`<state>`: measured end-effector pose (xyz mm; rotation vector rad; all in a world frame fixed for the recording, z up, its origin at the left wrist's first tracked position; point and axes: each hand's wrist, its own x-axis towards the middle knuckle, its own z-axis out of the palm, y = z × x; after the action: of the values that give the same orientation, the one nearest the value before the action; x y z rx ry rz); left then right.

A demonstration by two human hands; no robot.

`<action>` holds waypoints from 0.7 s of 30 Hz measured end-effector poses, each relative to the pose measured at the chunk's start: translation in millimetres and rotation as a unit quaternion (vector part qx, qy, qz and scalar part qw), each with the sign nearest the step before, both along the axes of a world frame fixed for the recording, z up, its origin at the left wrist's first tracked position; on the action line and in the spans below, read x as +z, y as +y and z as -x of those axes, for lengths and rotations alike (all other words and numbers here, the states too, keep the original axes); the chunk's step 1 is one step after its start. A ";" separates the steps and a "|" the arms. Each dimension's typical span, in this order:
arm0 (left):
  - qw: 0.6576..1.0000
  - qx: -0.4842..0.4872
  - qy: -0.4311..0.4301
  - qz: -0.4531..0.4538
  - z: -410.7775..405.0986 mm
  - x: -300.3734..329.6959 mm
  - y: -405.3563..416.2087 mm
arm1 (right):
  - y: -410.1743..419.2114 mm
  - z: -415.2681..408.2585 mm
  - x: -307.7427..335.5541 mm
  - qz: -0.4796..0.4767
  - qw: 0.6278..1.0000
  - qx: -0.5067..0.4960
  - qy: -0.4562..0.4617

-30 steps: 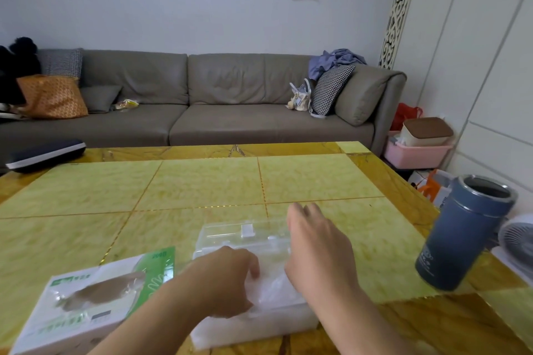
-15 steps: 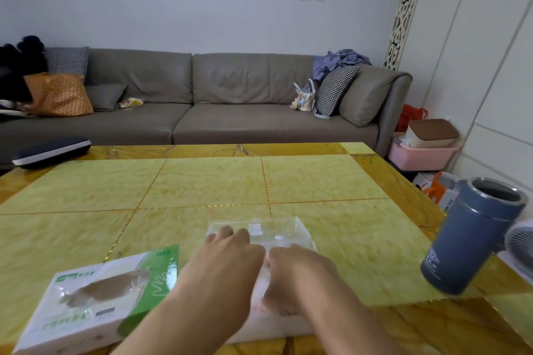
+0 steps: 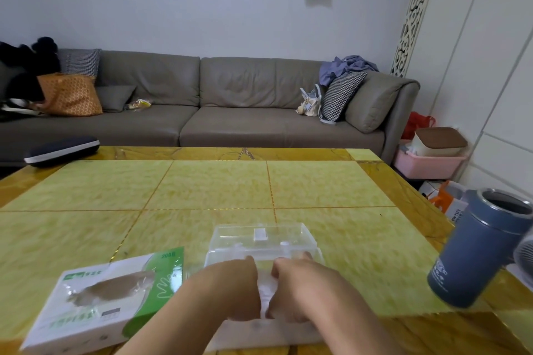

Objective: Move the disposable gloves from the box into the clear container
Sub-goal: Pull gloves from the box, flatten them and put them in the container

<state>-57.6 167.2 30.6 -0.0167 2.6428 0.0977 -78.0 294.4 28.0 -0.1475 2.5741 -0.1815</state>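
The clear container stands on the table near the front edge, its lid tipped open behind it. A white pile of disposable gloves lies inside it. My left hand and my right hand rest side by side on the pile, backs up, and press down on it. Only a strip of gloves shows between them, and the fingertips are hidden. The white and green glove box lies flat to the left of the container, apart from both hands, brown inside its torn opening.
A blue insulated cup stands open-topped at the table's right edge. A dark case lies at the far left corner. A grey sofa runs behind the yellow table. Pink bins sit on the floor at right.
My left hand first gripped gloves over the container while the right hand hovered flat. Both hands have since come together on the pile and drawn toward the near edge.
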 end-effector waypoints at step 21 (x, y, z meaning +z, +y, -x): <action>0.988 -0.034 0.129 -0.078 -33.0 -1.3 -6.6 | -2.4 -37.0 18.0 0.058 0.993 0.006 0.102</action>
<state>-24.6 160.5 29.3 0.1489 2.8830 0.3021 -41.0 292.0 46.0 -0.2369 2.7661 -0.3264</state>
